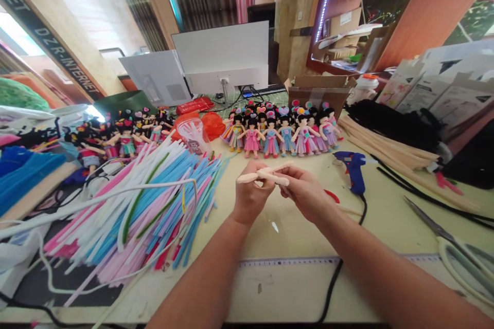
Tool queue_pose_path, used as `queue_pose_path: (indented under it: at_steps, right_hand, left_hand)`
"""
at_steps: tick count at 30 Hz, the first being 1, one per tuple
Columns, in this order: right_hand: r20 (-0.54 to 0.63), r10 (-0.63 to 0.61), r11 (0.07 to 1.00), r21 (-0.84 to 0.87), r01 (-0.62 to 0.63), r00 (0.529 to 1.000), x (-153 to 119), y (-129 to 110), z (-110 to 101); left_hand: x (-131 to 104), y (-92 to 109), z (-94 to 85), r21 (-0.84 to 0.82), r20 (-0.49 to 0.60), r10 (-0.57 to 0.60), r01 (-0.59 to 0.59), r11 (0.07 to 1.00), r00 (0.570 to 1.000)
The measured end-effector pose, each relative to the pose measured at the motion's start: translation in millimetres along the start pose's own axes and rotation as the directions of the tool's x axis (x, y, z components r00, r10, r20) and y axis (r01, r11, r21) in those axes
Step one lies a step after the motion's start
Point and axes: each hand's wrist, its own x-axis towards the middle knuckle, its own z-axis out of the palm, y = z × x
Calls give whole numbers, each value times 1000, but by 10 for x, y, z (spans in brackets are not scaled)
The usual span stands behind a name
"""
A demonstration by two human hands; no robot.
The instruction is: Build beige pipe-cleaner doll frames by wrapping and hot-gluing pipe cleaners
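My left hand [252, 193] and my right hand [303, 187] meet above the middle of the pale yellow table [285, 239]. Between them is a beige fuzzy piece [270, 176], bent into several limb-like arms. The fingers of both hands are closed on it, the left at its left part and the right at its right part. Behind the hands stand rows of small dolls [270, 136] in pink, blue and yellow dresses. A blue glue gun [354, 169] lies to the right of my right hand.
Colored fuzzy stems [142, 205] pile up at left, with a white cable across them. Scissors [451, 241] lie at right, near beige stems [393, 146] and black stems [389, 118]. A ruler strip [285, 262] crosses the front. A cardboard box [320, 90] and monitor [224, 54] stand behind.
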Motion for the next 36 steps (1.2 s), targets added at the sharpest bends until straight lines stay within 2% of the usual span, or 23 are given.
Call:
queue_pose_path:
  at_steps: [4, 8, 13, 16, 18, 21, 23, 25, 30, 36]
  right_hand:
    - [-16, -34, 998, -45, 33, 999, 2, 36, 4]
    - [-26, -54, 996, -72, 52, 998, -7, 49, 18]
    - [-17, -86, 994, -73, 84, 996, -10, 52, 35]
    - [-5, -125, 979, -161, 123, 992, 19, 108, 10]
    - [-20, -199, 941, -283, 186, 980, 42, 157, -21]
    - [-30, -375, 802, -511, 308, 927, 61, 205, -70]
    - [18, -458, 696, -615, 371, 889, 56, 208, -95]
    - [64, -487, 628, -667, 400, 871, 44, 198, -108]
    - [103, -503, 577, -699, 423, 858, 31, 187, -105]
    - [98, -516, 565, -708, 425, 851, 32, 202, -101]
  left_hand:
    - [20, -2, -12, -31, 1, -17, 17, 999, 1000]
    - [20, -52, -3, 41, -36, -49, 51, 998, 998]
    - [22, -75, 6, 125, -56, -26, 33, 992, 998]
    - [36, -78, 23, 120, -54, -22, 29, 992, 998]
    - [45, -85, 38, 112, -58, -48, 54, 992, 997]
    - [54, -98, 51, 67, -25, -116, 118, 991, 993]
    - [55, -107, 48, 46, 8, -149, 149, 988, 989]
    - [54, -116, 37, 50, 26, -161, 159, 986, 987]
    - [56, -121, 19, 49, 35, -174, 172, 984, 984]
    - [71, -87, 33, -6, 54, -185, 185, 983, 981]
